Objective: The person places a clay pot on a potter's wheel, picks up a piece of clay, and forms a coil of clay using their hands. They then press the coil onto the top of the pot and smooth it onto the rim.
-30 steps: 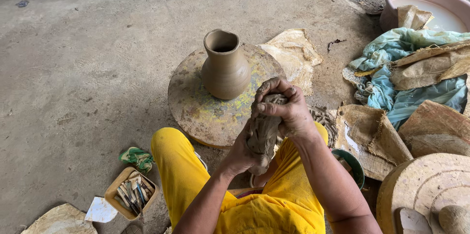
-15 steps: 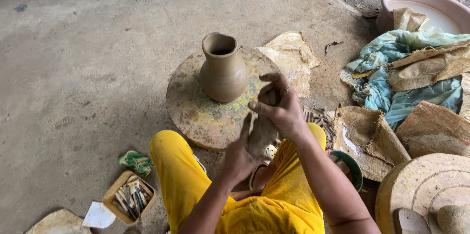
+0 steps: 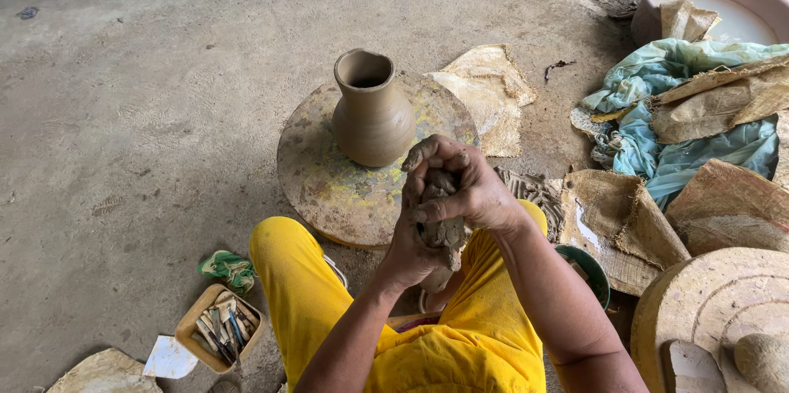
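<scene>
While the brown narrow-necked clay vase (image 3: 371, 110) already stands shaped on the round turning board (image 3: 316, 183) on the floor, both hands clench a grey lump of wet clay (image 3: 441, 233) over the lap: right hand (image 3: 460, 189) above, left hand (image 3: 411, 247) beneath; the lump is not yet joined to the vase.

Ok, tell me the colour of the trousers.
Bright yellow trousers, plain, seen best in the head view below both hands.

A lump of wet brown clay (image 3: 442, 230) is squeezed between two hands. It stands up tall. It is just beside the clay pot (image 3: 371, 110).
</scene>
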